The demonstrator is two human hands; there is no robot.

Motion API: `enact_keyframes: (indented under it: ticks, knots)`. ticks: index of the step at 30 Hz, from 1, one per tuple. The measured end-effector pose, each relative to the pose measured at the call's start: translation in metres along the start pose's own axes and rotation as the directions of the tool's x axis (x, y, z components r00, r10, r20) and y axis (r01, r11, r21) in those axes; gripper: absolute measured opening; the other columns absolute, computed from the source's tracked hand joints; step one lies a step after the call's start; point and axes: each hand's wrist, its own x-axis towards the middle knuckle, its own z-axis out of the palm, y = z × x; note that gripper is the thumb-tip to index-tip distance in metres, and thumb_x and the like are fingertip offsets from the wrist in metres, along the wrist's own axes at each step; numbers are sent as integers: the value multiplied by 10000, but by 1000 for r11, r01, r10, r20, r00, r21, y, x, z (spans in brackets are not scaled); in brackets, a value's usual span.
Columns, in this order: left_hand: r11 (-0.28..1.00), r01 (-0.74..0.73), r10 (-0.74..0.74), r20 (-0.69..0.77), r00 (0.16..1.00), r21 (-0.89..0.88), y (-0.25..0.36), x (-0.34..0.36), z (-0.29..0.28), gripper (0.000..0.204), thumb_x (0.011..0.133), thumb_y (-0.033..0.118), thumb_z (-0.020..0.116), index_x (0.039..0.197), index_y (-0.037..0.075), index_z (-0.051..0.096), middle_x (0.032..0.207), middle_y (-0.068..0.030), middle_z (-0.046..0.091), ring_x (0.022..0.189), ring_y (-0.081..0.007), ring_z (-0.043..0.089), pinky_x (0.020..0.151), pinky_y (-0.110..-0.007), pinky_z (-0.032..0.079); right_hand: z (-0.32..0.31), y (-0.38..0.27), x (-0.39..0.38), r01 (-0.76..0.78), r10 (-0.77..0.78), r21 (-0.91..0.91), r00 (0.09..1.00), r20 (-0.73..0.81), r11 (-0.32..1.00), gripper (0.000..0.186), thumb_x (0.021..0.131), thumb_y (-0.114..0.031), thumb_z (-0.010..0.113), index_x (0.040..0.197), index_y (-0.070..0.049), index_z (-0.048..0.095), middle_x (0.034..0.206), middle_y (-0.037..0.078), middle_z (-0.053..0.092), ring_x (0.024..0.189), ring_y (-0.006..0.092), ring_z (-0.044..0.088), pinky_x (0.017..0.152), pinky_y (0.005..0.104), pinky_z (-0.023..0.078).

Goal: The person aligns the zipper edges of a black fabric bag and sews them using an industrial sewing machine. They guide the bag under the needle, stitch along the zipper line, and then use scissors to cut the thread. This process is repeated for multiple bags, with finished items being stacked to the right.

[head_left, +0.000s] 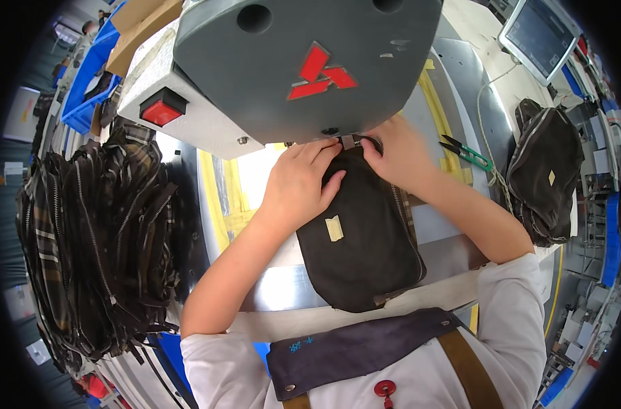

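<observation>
A dark fabric zip pouch [358,225] lies on the machine bed, its narrow far end under the grey sewing machine head [310,75]. A pale yellow sticker marks its face, and a metal zipper runs down its right side. My left hand [300,178] rests on the pouch's far left corner, fingers stretched forward and thumb apart. My right hand [400,158] grips the far right corner by the zipper, thumb on top; its other fingers are partly hidden beneath the machine head. Between the hands a small brownish tab [349,142] shows at the pouch's edge. The needle area is hidden.
A thick pile of dark and plaid zippered pieces [99,238] sits at the left. Green-handled thread snips [468,154] lie right of my right hand. Farther right is another dark pouch [546,174], below a tablet-like screen [541,37]. Blue bins [91,85] stand far left.
</observation>
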Motion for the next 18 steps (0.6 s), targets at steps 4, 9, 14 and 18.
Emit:
enact_keyframes:
  ticks: [4,9,14,18]
  knots:
    - [1000,-14,13,28,1000,17,0,-1,-2,377,742,148,724,1081,13,633,1156,-92,625,1020,-297,614,882,-387,493,-11,-4,14,-250,239,63,961,143,966,131,771,-123,677,879,-58,645,794,66,648,737,235,644,654,351,513]
    - [1000,-17,16,29,999,24,-2,-4,-1,391,748,167,717,1102,26,630,1158,-83,625,995,-288,614,866,-386,485,-6,6,17,-388,335,215,910,246,896,155,777,-163,699,841,-28,658,742,77,657,677,191,636,626,328,500]
    - [1000,-8,7,31,999,8,-1,-3,-2,396,754,178,714,1114,34,630,1152,-77,628,970,-284,615,841,-381,486,0,15,15,-452,397,174,875,276,875,179,761,-148,704,823,7,642,674,63,614,607,157,573,578,323,461]
    - [1000,-9,9,14,1000,5,-3,-4,-1,401,753,180,717,1117,36,630,1147,-82,631,980,-286,615,855,-381,486,-4,3,20,-383,340,251,919,199,889,150,749,-101,699,817,15,633,637,58,572,576,152,534,561,315,443]
